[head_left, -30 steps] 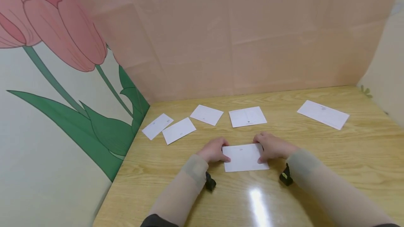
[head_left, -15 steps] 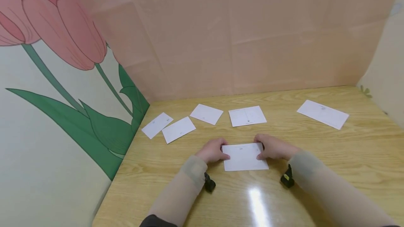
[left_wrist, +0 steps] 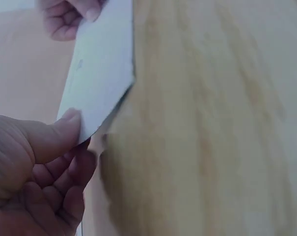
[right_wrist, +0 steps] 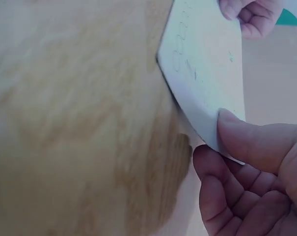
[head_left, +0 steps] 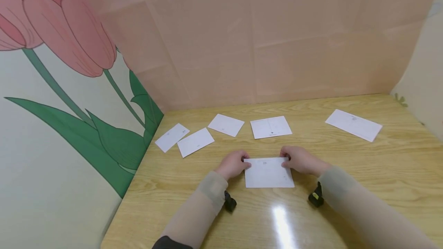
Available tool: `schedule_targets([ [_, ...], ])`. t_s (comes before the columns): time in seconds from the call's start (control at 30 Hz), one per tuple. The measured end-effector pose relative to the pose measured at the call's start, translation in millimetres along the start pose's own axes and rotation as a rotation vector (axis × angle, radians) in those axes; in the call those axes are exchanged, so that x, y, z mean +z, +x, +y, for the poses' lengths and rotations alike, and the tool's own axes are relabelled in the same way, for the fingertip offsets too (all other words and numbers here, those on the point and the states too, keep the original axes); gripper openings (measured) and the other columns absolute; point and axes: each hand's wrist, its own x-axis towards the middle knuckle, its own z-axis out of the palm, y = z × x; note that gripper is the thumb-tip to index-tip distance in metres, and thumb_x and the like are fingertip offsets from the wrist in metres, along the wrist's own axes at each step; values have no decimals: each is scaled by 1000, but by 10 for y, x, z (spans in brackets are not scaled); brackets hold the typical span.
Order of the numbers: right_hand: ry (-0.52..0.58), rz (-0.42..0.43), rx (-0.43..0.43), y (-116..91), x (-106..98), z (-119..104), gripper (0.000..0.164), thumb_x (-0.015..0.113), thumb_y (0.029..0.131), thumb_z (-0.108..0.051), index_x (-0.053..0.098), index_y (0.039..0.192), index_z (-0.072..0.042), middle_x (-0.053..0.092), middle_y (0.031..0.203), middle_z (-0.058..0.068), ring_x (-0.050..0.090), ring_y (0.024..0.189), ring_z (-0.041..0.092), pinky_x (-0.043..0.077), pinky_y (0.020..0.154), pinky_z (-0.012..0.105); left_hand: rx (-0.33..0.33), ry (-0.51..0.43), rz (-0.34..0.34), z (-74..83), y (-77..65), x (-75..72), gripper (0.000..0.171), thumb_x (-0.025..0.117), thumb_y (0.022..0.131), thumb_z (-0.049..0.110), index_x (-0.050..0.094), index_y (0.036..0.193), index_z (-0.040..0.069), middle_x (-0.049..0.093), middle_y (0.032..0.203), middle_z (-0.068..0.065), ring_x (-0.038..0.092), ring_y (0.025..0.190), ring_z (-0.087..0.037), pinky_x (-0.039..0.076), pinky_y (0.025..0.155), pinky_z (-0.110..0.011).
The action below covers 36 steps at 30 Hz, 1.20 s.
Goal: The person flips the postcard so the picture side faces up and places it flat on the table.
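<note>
A white sheet of paper with small faint marks lies across the middle, between the two hands. My left hand pinches its far left corner, thumb on top and fingers curled beneath. The far right corner is pinched the same way by my right hand. In the left wrist view the paper slants up off the wood toward the thumb. Wavy pencil-like lines show on the sheet in the right wrist view, where the right thumb presses its corner. Its near edge stays low, close to the table.
On the wooden table, several more white papers lie beyond the hands: a pair at the left, two in the middle and one at the far right. A pink backdrop stands behind, and a tulip-painted wall borders the left.
Both thumbs have slid toward the far corners of the sheet, and its far edge has tilted up. My right hand has shifted slightly right. The other papers have stayed put.
</note>
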Motion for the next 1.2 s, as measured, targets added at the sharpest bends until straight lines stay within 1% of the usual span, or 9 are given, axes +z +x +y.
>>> schedule_targets([
  [0.13,22,19,-7,-24,-28,-20,11,70,88,-11,60,94,-13,58,86,0,51,79,19,43,69,34,-5,-41,8,18,-4,-33,12,68,90,25,67,98,16,60,86,6,53,78,-12,45,70,-28],
  [0.23,31,25,-10,-47,-60,-50,11,70,88,-11,60,93,-12,58,86,0,51,78,19,43,68,34,-6,-54,9,38,-14,-64,10,69,90,25,67,96,16,59,84,6,53,77,-12,45,67,-27],
  [0.33,21,39,-19,-71,-99,-89,11,70,87,-11,60,93,-12,58,85,0,51,78,19,43,68,34,4,-53,16,60,-32,-100,10,69,90,24,67,96,17,58,84,6,52,77,-12,44,67,-27],
  [0.43,6,55,-45,-98,-141,-131,11,70,87,-10,60,92,-10,58,84,1,51,77,19,43,68,34,16,-57,25,83,-45,-135,9,69,90,24,67,96,17,58,84,6,52,77,-12,44,67,-27],
  [0.67,2,93,-66,-146,-217,-181,11,70,87,-10,60,90,-10,57,81,0,50,74,18,43,64,33,29,-103,30,140,-89,-218,9,68,91,23,68,97,16,59,84,4,53,75,-13,46,62,-26],
  [0.87,-1,126,-100,-203,-268,-226,11,70,87,-9,59,87,-12,56,77,-1,48,70,17,41,61,31,42,-141,41,186,-145,-285,6,67,92,21,67,93,15,58,83,2,52,72,-14,46,59,-26],
  [1.0,-2,131,-114,-236,-299,-270,12,70,87,-9,58,86,-12,54,75,-1,47,68,17,41,59,31,60,-139,54,215,-181,-318,4,67,92,20,66,90,16,58,82,2,51,71,-14,45,58,-26],
  [1.2,-3,135,-113,-266,-334,-332,12,69,88,-9,58,85,-12,54,74,-1,46,67,16,40,57,31,97,-106,80,245,-215,-353,7,66,92,21,64,88,16,58,81,3,51,71,-13,44,58,-25],
])
